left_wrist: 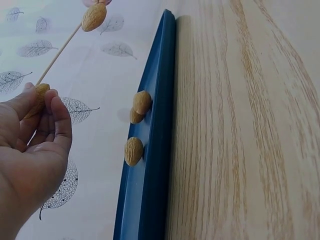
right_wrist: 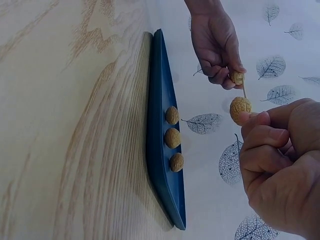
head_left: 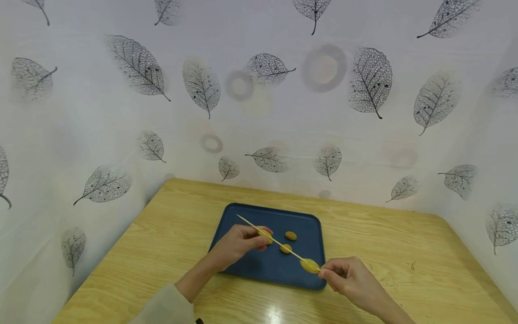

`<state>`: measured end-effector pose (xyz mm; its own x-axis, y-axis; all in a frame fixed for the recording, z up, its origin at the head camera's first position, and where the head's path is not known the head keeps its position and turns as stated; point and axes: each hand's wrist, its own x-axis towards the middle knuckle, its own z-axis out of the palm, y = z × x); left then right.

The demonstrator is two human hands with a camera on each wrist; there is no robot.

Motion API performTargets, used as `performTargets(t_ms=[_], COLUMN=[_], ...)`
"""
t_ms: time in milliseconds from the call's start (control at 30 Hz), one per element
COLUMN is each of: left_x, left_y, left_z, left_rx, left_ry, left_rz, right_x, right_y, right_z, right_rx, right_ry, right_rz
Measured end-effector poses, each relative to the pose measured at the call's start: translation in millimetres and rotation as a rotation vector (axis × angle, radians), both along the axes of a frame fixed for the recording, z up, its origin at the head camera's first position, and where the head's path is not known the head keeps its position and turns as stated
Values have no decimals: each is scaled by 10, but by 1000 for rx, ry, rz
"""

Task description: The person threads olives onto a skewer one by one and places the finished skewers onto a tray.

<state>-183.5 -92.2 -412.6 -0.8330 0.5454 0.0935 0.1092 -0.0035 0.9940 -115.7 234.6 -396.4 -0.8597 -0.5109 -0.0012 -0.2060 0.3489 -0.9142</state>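
Note:
A thin pale skewer (head_left: 247, 222) slants between the two hands, its pointed end up and left. My right hand (head_left: 353, 281) pinches the lower end, just behind a yellow-brown, wrinkled oval fruit (head_left: 310, 266) that sits on the skewer. With thumb and fingertips my left hand (head_left: 238, 247) holds a similar fruit (left_wrist: 40, 99) farther up the skewer. The skewer tip shows beyond that hand; whether it runs through this fruit, I cannot tell. Below the hands, three more such fruits (right_wrist: 172, 138) lie in a dark blue tray (head_left: 243, 265); only two show in the head view.
The tray rests on a light wood-grain table (head_left: 384, 243). A pale cloth with a leaf print (head_left: 259, 117) hangs behind the table and along both sides.

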Motion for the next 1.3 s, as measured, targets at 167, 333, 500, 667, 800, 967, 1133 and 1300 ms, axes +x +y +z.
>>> performTargets(t_ms=[167, 333, 500, 667, 800, 967, 1133, 1300], left_x=[-9, -4, 2, 7, 6, 6, -4, -13], left_y=[7, 10, 20, 29, 35, 42, 58, 68], left_z=[-8, -7, -9, -19, -34, -47, -54, -41], left_rx=[-6, -7, -5, -8, -10, -8, -5, -15], left_ry=[8, 17, 26, 18, 28, 44, 58, 62], left_rz=[2, 0, 2, 5, 12, 8, -1, -8], right_x=[-4, -2, -2, -7, -9, -15, -22, -28], right_y=[-11, -28, -39, -48, -55, -68, -84, -96], right_z=[5, 6, 4, 0, -7, -14, -14, 4], right_rx=[0, -6, -7, -9, -12, -20, -18, -14], right_ry=[1, -1, 1, 6, 10, 19, 26, 13], right_rz=[-2, -8, -19, -17, -14, -13, -15, -19])
